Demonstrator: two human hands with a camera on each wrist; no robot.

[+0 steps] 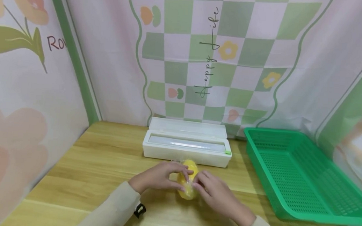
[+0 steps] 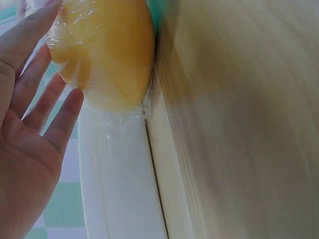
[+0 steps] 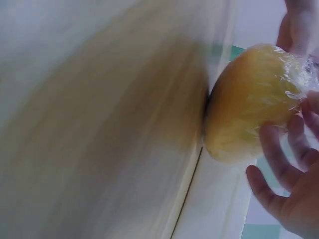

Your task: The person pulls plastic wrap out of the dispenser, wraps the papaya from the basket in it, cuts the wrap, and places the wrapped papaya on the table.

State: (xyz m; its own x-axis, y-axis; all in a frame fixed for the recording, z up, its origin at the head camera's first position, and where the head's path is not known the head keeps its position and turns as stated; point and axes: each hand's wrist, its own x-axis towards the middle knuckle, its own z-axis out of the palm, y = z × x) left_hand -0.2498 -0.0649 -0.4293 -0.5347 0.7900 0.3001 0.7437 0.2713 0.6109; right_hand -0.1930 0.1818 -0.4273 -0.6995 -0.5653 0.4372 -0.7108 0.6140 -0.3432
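A yellow mango-like fruit (image 1: 187, 194) wrapped in cling film lies on the wooden table, in front of a white box. In the head view my left hand (image 1: 160, 176) curves over the fruit from the left, thumb along its near side and fingertips on its top. From the other side my right hand (image 1: 215, 193) pinches the cling film with thumb and forefinger. Close up, the wrap looks wrinkled over the fruit (image 2: 119, 55) in the left wrist view. Gathered, shiny film (image 3: 295, 74) shows by the fingers in the right wrist view.
Behind the fruit stands the white cling film dispenser box (image 1: 184, 155), its lid (image 1: 187, 127) raised and a green slider (image 1: 227, 152) at its right end. A green plastic basket (image 1: 264, 178) sits on the right. Printed curtains (image 1: 114, 70) hang behind the table (image 1: 102, 156).
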